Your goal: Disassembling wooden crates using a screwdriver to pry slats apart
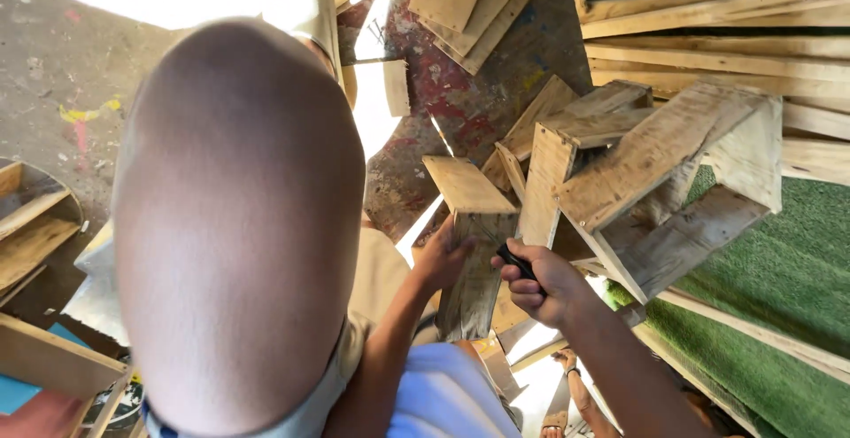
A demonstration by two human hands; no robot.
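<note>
My left hand (443,256) rests with its fingers against an upright weathered plank (474,287) that carries a short flat board (465,183) on top. Just to the right, my right hand (542,286) is closed around the black handle of a tool (515,259), whose working end is hidden against the wood. Both hands are close together at the joint between this plank and a larger frame of rough pallet boards (651,159) that leans to the right.
A blurred oval patch (239,225) fills the left of the view. Loose planks (717,53) lie at the upper right and more boards (469,0) at the top. Green artificial turf (779,270) covers the right. A sandalled foot (305,4) stands on the stained floor (469,110).
</note>
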